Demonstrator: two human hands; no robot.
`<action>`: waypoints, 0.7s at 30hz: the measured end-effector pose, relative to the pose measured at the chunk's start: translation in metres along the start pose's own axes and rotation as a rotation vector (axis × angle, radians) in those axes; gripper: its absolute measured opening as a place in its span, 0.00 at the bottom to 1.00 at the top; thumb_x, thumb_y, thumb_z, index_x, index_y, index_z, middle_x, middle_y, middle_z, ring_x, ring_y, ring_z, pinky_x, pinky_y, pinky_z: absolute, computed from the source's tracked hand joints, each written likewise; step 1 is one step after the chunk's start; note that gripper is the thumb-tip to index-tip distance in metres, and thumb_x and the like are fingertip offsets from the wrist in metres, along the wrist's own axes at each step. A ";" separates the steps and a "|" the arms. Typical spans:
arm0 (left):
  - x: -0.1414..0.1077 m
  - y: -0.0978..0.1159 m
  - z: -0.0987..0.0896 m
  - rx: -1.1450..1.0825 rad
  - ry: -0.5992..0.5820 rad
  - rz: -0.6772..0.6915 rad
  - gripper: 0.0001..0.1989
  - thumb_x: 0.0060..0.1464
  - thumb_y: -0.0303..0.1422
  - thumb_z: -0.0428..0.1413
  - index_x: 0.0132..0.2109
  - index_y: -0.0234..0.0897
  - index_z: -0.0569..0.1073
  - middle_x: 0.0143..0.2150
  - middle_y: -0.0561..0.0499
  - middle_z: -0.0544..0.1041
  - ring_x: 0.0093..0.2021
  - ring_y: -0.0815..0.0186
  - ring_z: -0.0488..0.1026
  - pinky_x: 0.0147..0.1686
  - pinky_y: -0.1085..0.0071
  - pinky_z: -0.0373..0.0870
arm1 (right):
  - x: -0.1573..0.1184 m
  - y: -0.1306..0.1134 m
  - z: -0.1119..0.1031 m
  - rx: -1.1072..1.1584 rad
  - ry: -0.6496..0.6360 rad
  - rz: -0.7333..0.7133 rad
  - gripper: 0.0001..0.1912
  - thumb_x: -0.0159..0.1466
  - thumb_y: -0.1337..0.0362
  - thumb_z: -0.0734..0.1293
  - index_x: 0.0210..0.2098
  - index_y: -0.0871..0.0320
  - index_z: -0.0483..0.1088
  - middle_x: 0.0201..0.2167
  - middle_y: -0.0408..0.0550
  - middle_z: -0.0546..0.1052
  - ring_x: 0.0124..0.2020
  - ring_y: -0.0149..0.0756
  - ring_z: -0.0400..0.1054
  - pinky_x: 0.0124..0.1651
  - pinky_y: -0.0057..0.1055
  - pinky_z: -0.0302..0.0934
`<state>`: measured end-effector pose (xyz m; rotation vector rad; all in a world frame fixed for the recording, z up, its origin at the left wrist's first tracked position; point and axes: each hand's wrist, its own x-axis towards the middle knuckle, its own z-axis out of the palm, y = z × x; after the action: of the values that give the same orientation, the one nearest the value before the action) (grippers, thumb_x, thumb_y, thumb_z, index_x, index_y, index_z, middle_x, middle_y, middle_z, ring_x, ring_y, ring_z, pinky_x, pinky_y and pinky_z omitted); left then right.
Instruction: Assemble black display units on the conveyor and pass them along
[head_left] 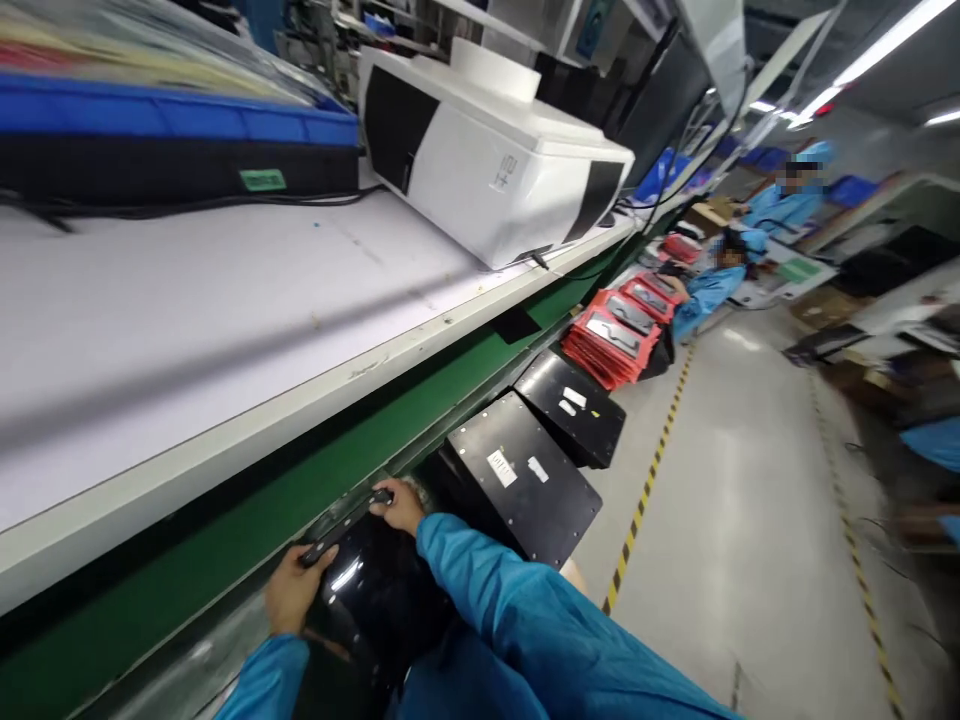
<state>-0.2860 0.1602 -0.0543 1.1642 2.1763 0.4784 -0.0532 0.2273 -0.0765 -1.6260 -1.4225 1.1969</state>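
A narrow dark bar (346,525) with rounded ends spans the gap between my two hands. My left hand (291,588) has thumb and fingers closed on its near end. At the far end, my right hand (403,507) pinches the bar. Just below lies a glossy black panel (386,575) with light dots, close to my body; I cannot tell whether the bar is joined to it. Right of my right hand stands a black box (517,475) with white labels, and behind it a second black box (574,408).
A green conveyor belt (285,490) runs diagonally under a white shelf (225,300). On the shelf sit a white machine (487,150) and a blue bin (172,120). Red stacks (611,340) line the belt farther on, near co-workers in blue. Striped tape (649,480) marks the floor.
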 end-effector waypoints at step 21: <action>-0.273 -0.219 -0.111 -0.109 0.426 -0.944 0.53 0.46 0.60 0.68 0.68 0.29 0.66 0.64 0.22 0.72 0.65 0.32 0.70 0.63 0.37 0.63 | -0.229 -0.070 0.136 -0.345 -0.884 -0.264 0.08 0.61 0.61 0.70 0.37 0.53 0.83 0.37 0.48 0.86 0.42 0.44 0.80 0.50 0.38 0.71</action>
<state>-0.3795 -0.1913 -0.0011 -0.1176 2.6947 0.4190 -0.2035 0.0045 -0.0142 -1.0566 -2.4077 1.6652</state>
